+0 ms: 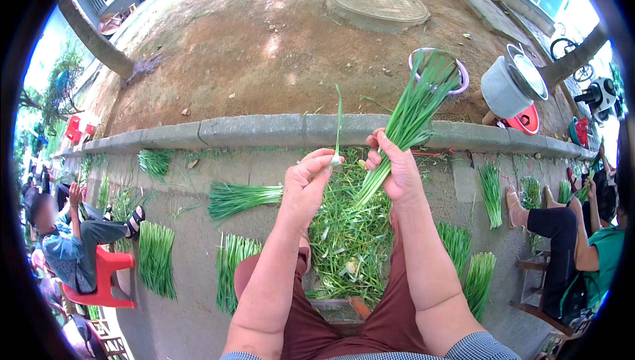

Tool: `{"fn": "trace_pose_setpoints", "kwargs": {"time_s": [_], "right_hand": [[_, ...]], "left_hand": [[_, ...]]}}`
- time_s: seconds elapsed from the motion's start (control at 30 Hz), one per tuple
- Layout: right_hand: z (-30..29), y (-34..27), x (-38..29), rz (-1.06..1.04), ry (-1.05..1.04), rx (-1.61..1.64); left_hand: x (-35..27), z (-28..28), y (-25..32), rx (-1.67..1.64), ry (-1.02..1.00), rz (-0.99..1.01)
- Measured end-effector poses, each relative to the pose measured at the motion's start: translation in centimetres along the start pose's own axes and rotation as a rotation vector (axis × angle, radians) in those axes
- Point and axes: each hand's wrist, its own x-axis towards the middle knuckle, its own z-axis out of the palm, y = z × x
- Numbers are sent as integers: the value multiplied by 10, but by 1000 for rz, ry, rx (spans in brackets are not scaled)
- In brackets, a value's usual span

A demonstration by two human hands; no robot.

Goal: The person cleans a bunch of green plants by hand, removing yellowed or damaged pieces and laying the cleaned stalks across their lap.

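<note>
My right hand (pixel 401 171) is wrapped round a bunch of green garlic chives (pixel 416 107), its leaves fanning up and away, its pale stalk ends pointing down. To its left, my left hand (pixel 306 179) pinches a whitish scrap (pixel 336 159) between thumb and fingertips, and one thin green leaf (pixel 339 117) stands up from it. The two hands are apart. Below them, between my knees, lies a heap of loose green trimmings (pixel 349 241) on the pavement. A laid-out chive bundle (pixel 245 199) rests just left of my left wrist.
More chive bundles lie on the pavement left (pixel 238 266) and right (pixel 478 280). A stone kerb (pixel 253 131) runs ahead, with a purple-rimmed bucket (pixel 464 77) and a metal pot (pixel 503 87) beyond. People sit at both sides, one on a red plastic stool (pixel 106 273).
</note>
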Motion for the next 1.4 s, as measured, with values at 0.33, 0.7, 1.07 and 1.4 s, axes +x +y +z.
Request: {"fn": "trace_pose_setpoints", "kwargs": {"time_s": [0.33, 0.7, 1.07, 1.4], "right_hand": [[3, 1, -4, -47, 96, -315], [-6, -7, 1, -23, 62, -63], [11, 13, -5, 48, -223, -277], [12, 9, -5, 122, -170, -171]], "left_hand": [[-8, 7, -3, 765, -120, 179], [-8, 11, -9, 1232, -132, 255], [-4, 22, -2, 237, -264, -179], [-7, 16, 17, -281, -242, -446]]}}
